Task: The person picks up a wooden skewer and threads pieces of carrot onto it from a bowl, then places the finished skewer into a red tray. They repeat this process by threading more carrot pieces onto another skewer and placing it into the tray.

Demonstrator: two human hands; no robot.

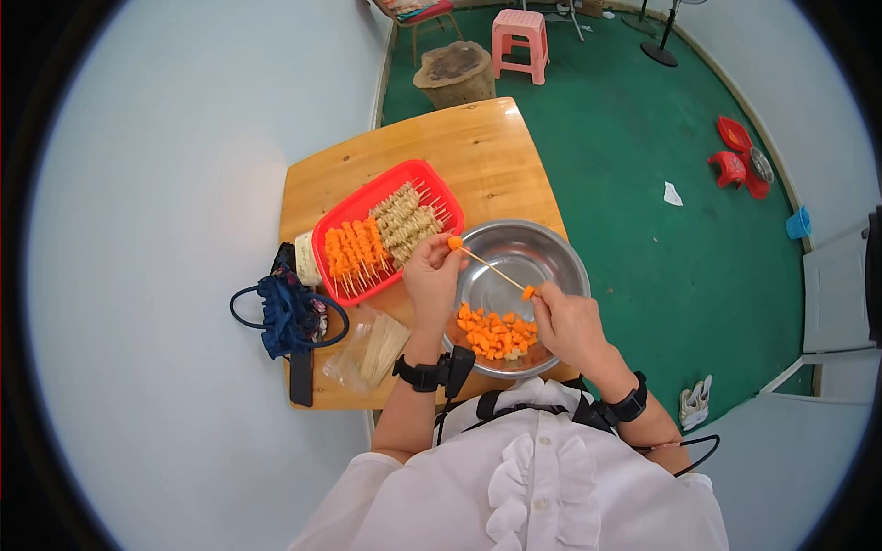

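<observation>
A thin wooden skewer [493,268] slants between my hands above a steel bowl [571,257]. My left hand [434,280] is closed, pinching an orange carrot piece [455,242] at the skewer's upper left end. At the lower right end, the closed fingers of my right hand [571,323] grip a second carrot piece [527,293] against the stick. Whether that piece is threaded on is hard to see. Diced carrot [496,335] lies in the near part of the bowl. Beside my left hand, a red basket [424,171] holds rows of carrot skewers [354,253] and beige-filled skewers [404,219].
Left on the wooden table [487,138] are a plastic bag of bare skewers [377,354], a dark blue handbag [287,312] and a black phone [301,378]. Beyond the table stand a tree stump [457,73] and a pink stool [520,41]. A wall runs along the left.
</observation>
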